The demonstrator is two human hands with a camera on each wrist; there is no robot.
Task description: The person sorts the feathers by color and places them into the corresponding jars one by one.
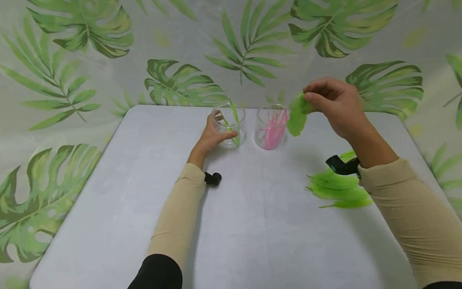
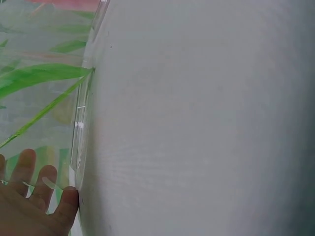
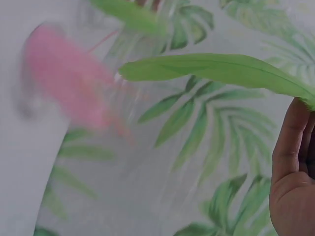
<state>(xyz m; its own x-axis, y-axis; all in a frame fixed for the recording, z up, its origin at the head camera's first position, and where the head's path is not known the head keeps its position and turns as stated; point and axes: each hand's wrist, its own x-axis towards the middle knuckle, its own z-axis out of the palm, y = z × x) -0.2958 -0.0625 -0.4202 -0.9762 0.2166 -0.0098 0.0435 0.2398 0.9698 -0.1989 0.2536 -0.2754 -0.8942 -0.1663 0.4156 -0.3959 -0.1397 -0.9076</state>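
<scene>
My left hand grips a clear jar near the back of the table, thumb in front and fingers around its far left side. A green feather leans inside this jar and also shows through its wall in the left wrist view. My right hand is raised to the right, pinching another green feather by its stem end, with its broad tip hanging down and left. Between the hands stands a second clear jar, with pink feathers inside, stems upward.
Several green feathers lie in a pile on the white table, partly under my right forearm. A leaf-patterned cloth hangs behind the table's back edge. Small black cameras are strapped to both wrists.
</scene>
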